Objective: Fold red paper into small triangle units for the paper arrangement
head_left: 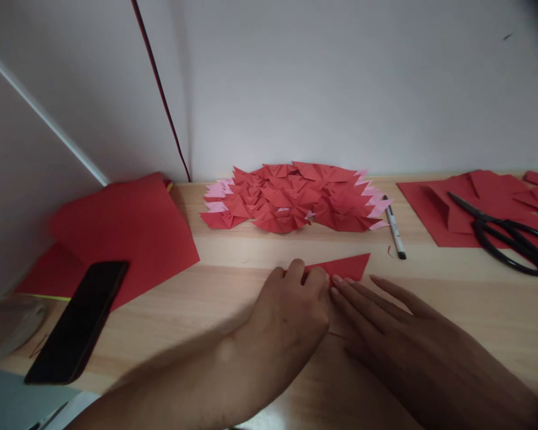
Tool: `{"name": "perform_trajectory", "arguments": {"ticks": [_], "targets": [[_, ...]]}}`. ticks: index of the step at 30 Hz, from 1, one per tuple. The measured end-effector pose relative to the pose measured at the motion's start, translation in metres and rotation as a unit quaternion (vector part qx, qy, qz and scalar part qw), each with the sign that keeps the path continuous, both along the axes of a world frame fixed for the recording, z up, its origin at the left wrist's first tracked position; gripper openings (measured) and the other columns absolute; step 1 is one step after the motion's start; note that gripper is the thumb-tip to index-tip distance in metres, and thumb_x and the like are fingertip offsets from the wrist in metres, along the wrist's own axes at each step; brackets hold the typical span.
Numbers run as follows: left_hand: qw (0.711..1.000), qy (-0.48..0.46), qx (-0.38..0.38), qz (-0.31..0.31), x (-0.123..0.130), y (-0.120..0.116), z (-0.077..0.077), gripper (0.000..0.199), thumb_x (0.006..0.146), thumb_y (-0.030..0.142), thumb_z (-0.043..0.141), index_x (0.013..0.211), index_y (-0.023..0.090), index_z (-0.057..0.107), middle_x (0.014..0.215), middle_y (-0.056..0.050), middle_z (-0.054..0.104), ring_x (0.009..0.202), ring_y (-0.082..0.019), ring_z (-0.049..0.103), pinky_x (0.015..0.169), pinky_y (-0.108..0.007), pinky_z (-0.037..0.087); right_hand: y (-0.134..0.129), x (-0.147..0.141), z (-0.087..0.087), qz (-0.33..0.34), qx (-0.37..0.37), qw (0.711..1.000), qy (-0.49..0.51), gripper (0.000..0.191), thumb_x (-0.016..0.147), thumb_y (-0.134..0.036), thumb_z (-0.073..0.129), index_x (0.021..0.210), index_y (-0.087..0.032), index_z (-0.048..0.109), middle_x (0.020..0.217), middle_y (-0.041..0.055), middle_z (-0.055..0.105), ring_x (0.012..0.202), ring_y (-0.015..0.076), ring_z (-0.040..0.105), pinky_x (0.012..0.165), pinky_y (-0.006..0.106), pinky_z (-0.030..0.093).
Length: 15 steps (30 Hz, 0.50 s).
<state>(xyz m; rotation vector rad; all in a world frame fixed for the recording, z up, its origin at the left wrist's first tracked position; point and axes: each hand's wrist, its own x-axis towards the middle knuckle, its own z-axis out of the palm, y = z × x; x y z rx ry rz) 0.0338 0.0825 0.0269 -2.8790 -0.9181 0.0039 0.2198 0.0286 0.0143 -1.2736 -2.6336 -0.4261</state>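
Observation:
A folded piece of red paper [347,266] lies on the wooden table, its pointed right end showing. My left hand [296,304] presses down on the paper's left part with curled fingers, hiding that part. Stretched nearly flat, the fingers of my right hand [394,328] rest with their tips on the paper's lower edge, close beside the left fingers. Behind both hands, against the wall, sits a cluster of folded red and pink paper pieces [291,197].
At the left, a black phone [78,322] lies partly on large red sheets [130,233]. A capped marker [395,230] lies right of the cluster. Black-handled scissors [511,233] rest on red paper pieces [430,221] at the right. A dark cord [161,89] runs down the wall.

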Motion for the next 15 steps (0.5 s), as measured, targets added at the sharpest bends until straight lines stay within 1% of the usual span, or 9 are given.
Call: {"name": "perform_trajectory", "arguments": {"ticks": [4, 6, 8, 9, 11, 13, 15], "targets": [[0.999, 0.006, -0.04, 0.021, -0.011, 0.007, 0.014, 0.007, 0.077, 0.01, 0.06, 0.082, 0.015, 0.061, 0.082, -0.004, 0.056, 0.074, -0.02, 0.05, 0.058, -0.031, 0.045, 0.0, -0.004, 0.002, -0.008, -0.006, 1.0, 0.011, 0.049, 0.101, -0.028, 0.021, 0.107, -0.02, 0.069, 0.117, 0.0057, 0.068, 0.105, 0.019, 0.064, 0.098, 0.041, 0.043], [0.997, -0.012, -0.039, 0.061, -0.015, 0.012, 0.019, 0.01, 0.076, 0.006, 0.058, 0.073, 0.015, 0.058, 0.078, -0.004, 0.055, 0.072, -0.019, 0.049, 0.06, -0.032, 0.046, 0.001, -0.003, 0.003, -0.001, 0.0, 1.0, 0.004, 0.046, 0.1, -0.028, 0.024, 0.108, -0.019, 0.069, 0.117, 0.0072, 0.068, 0.104, 0.0195, 0.064, 0.098, 0.042, 0.043], [0.995, -0.05, -0.03, 0.079, -0.016, 0.014, 0.021, 0.012, 0.075, 0.004, 0.057, 0.072, 0.015, 0.057, 0.08, -0.004, 0.056, 0.075, -0.02, 0.05, 0.063, -0.033, 0.046, 0.001, -0.002, 0.002, 0.006, -0.004, 1.0, -0.005, 0.044, 0.1, -0.027, 0.026, 0.11, -0.018, 0.068, 0.117, 0.0084, 0.068, 0.104, 0.02, 0.064, 0.097, 0.042, 0.044], [0.995, -0.069, -0.03, 0.068, -0.015, 0.015, 0.021, 0.012, 0.076, 0.004, 0.056, 0.076, 0.015, 0.057, 0.083, -0.005, 0.057, 0.079, -0.02, 0.051, 0.067, -0.033, 0.047, 0.001, -0.001, 0.001, 0.005, -0.008, 1.0, -0.005, 0.043, 0.1, -0.027, 0.027, 0.111, -0.018, 0.067, 0.117, 0.0088, 0.068, 0.105, 0.0203, 0.064, 0.098, 0.043, 0.044], [0.994, -0.103, -0.029, 0.008, -0.012, 0.013, 0.017, 0.012, 0.079, 0.005, 0.054, 0.085, 0.014, 0.059, 0.091, -0.007, 0.06, 0.086, -0.02, 0.052, 0.074, -0.033, 0.047, 0.001, 0.0, -0.002, 0.001, -0.02, 1.0, 0.0, 0.042, 0.099, -0.027, 0.027, 0.113, -0.017, 0.066, 0.119, 0.0096, 0.067, 0.107, 0.0207, 0.063, 0.098, 0.044, 0.044], [0.992, -0.099, -0.037, -0.063, -0.009, 0.009, 0.012, 0.015, 0.081, 0.008, 0.054, 0.094, 0.013, 0.059, 0.099, -0.009, 0.062, 0.097, -0.021, 0.053, 0.08, -0.034, 0.047, 0.001, 0.001, -0.005, -0.001, -0.031, 1.0, 0.004, 0.042, 0.098, -0.026, 0.028, 0.115, -0.017, 0.065, 0.12, 0.0104, 0.066, 0.11, 0.0209, 0.061, 0.099, 0.044, 0.044], [0.99, -0.095, -0.044, -0.094, -0.006, 0.003, 0.008, 0.022, 0.079, 0.011, 0.056, 0.101, 0.011, 0.057, 0.104, -0.012, 0.062, 0.103, -0.023, 0.053, 0.085, -0.035, 0.046, 0.001, 0.002, -0.007, 0.004, -0.036, 0.999, 0.0, 0.04, 0.097, -0.024, 0.03, 0.115, -0.017, 0.065, 0.121, 0.0105, 0.066, 0.111, 0.0208, 0.06, 0.1, 0.044, 0.045]]}}
